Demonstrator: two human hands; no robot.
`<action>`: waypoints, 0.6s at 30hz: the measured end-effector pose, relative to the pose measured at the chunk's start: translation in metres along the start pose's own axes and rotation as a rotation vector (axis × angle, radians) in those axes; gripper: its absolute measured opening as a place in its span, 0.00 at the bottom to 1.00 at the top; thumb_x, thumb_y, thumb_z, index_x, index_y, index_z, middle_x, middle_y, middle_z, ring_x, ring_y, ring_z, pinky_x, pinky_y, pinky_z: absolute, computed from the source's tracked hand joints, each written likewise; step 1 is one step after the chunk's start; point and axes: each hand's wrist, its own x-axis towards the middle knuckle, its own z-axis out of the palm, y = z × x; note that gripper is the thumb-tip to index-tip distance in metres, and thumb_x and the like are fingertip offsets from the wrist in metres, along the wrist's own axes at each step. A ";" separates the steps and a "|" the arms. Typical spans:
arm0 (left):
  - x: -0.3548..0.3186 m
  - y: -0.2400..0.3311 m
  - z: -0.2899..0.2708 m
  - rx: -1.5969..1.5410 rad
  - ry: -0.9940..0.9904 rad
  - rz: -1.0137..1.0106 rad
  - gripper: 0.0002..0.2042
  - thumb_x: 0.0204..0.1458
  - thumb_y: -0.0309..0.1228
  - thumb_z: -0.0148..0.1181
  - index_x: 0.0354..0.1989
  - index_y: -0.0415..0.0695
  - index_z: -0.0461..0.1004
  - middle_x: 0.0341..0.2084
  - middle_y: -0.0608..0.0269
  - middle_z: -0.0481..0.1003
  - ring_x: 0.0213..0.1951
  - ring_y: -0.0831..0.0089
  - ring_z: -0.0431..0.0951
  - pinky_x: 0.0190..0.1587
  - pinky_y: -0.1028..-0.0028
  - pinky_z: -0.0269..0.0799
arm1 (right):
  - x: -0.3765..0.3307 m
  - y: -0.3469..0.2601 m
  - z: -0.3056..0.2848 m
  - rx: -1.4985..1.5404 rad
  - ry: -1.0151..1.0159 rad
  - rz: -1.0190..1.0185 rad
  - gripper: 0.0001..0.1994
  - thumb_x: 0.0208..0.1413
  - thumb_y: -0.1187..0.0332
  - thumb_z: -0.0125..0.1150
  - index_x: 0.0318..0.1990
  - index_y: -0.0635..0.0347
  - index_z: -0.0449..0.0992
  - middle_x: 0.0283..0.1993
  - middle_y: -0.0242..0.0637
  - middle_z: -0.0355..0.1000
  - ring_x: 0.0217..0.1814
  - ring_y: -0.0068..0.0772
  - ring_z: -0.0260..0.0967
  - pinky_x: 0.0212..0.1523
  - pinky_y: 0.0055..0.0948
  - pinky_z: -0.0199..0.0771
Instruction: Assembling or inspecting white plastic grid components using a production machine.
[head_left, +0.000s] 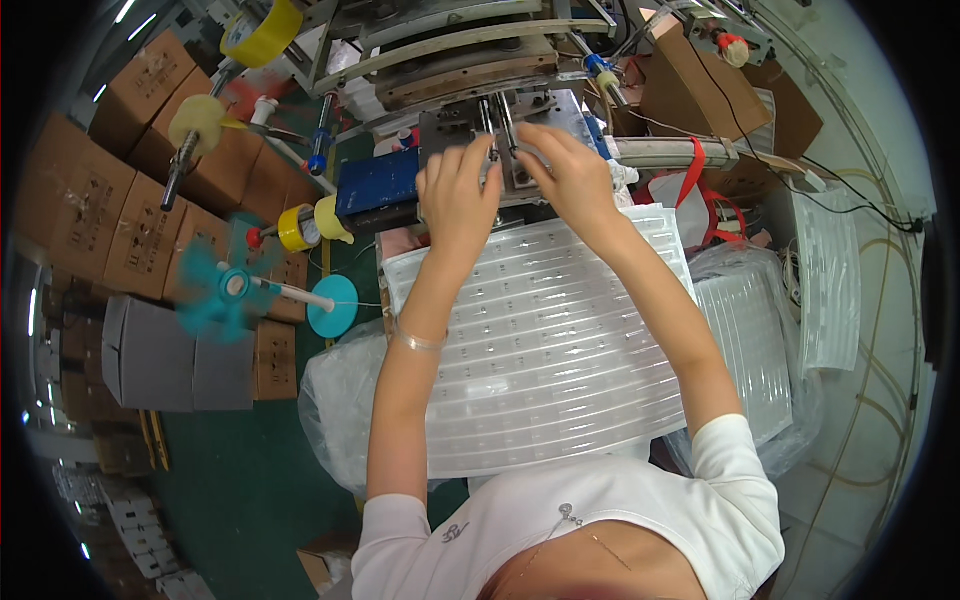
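Both of my hands work at the metal fixture of a machine, one on each side of two slim upright metal rods. My left hand has its fingers bent and drawn together beside the left rod. On the other side, my right hand curls its thumb and forefinger in toward the right rod. Anything small between the fingertips of either hand is too hidden to name. Below my wrists lies a stack of clear ribbed plastic trays, with small parts showing in rows of pockets.
A blue box-shaped block adjoins the fixture at left. Yellow tape rolls and a turquoise fan stand beyond it. Cardboard cartons are piled far left. At right are a red strap, a black cable and more bagged trays.
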 end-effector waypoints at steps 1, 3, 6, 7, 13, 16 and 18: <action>-0.009 0.001 -0.011 -0.080 -0.016 -0.035 0.13 0.45 0.32 0.62 0.41 0.49 0.76 0.30 0.64 0.73 0.34 0.66 0.71 0.38 0.67 0.63 | 0.007 0.000 0.008 -0.083 -0.021 -0.046 0.10 0.49 0.70 0.61 0.41 0.58 0.76 0.40 0.37 0.74 0.38 0.39 0.74 0.36 0.31 0.74; -0.028 0.003 -0.036 -0.152 -0.045 -0.077 0.12 0.44 0.30 0.62 0.40 0.48 0.76 0.26 0.63 0.72 0.30 0.67 0.70 0.35 0.69 0.63 | 0.016 0.010 0.023 -0.157 -0.050 -0.082 0.09 0.50 0.70 0.59 0.40 0.56 0.76 0.39 0.36 0.74 0.37 0.40 0.73 0.35 0.33 0.74; -0.045 0.001 -0.056 -0.340 -0.095 -0.279 0.11 0.46 0.28 0.62 0.40 0.45 0.76 0.24 0.63 0.72 0.26 0.71 0.71 0.32 0.73 0.65 | 0.025 0.035 0.036 -0.257 -0.025 -0.033 0.08 0.48 0.69 0.58 0.37 0.53 0.76 0.34 0.36 0.73 0.35 0.41 0.72 0.32 0.37 0.74; -0.051 -0.008 -0.057 -0.350 -0.101 -0.359 0.11 0.47 0.29 0.62 0.40 0.44 0.75 0.24 0.62 0.72 0.26 0.72 0.71 0.31 0.74 0.65 | 0.026 0.038 0.038 -0.242 -0.004 -0.042 0.08 0.48 0.67 0.59 0.37 0.53 0.76 0.34 0.35 0.73 0.36 0.41 0.72 0.33 0.38 0.74; -0.079 -0.026 -0.061 -0.337 -0.137 -0.480 0.10 0.51 0.32 0.60 0.39 0.40 0.75 0.28 0.60 0.72 0.30 0.71 0.70 0.32 0.74 0.66 | 0.004 0.018 0.026 0.016 0.075 0.037 0.19 0.50 0.64 0.60 0.50 0.57 0.69 0.53 0.43 0.66 0.52 0.46 0.66 0.53 0.37 0.65; -0.085 -0.018 -0.059 -0.341 -0.138 -0.453 0.09 0.52 0.34 0.59 0.37 0.41 0.74 0.31 0.60 0.73 0.34 0.68 0.69 0.34 0.73 0.66 | -0.027 0.004 -0.019 0.084 0.015 0.020 0.18 0.50 0.68 0.60 0.50 0.57 0.70 0.50 0.41 0.67 0.49 0.41 0.68 0.46 0.32 0.69; -0.085 -0.019 -0.067 -0.389 -0.093 -0.440 0.10 0.53 0.34 0.58 0.36 0.41 0.73 0.30 0.60 0.72 0.32 0.67 0.69 0.35 0.72 0.65 | -0.047 -0.021 -0.035 0.168 -0.259 0.154 0.16 0.50 0.70 0.59 0.49 0.56 0.71 0.46 0.39 0.68 0.42 0.35 0.71 0.37 0.28 0.72</action>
